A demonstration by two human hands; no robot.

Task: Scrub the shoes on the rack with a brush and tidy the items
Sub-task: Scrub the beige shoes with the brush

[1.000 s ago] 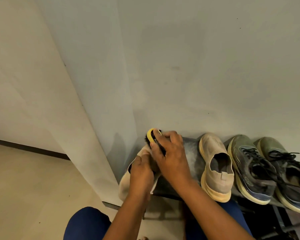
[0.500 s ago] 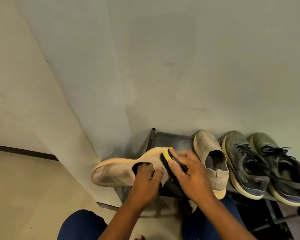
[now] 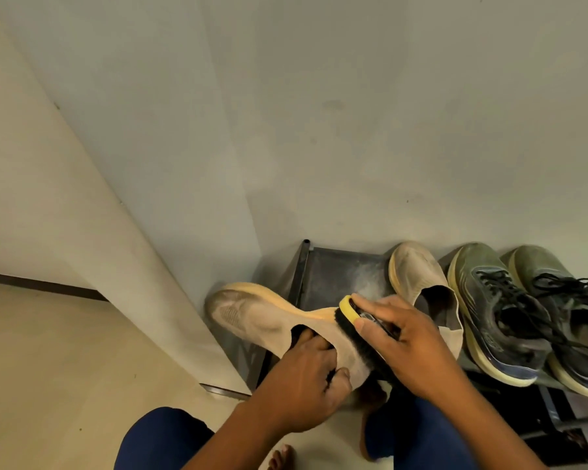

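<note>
Two hands (image 3: 353, 354) work one brush (image 3: 355, 329) among four shoes (image 3: 425, 283).

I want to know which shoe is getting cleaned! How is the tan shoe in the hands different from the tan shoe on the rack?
The held tan shoe lies sideways off the rack, toe pointing left; the racked tan shoe sits flat, toe toward the wall. The left hand grips the held shoe while the right hand presses the brush against it; nothing touches the racked shoe. Both are tan with yellowish soles.
</note>
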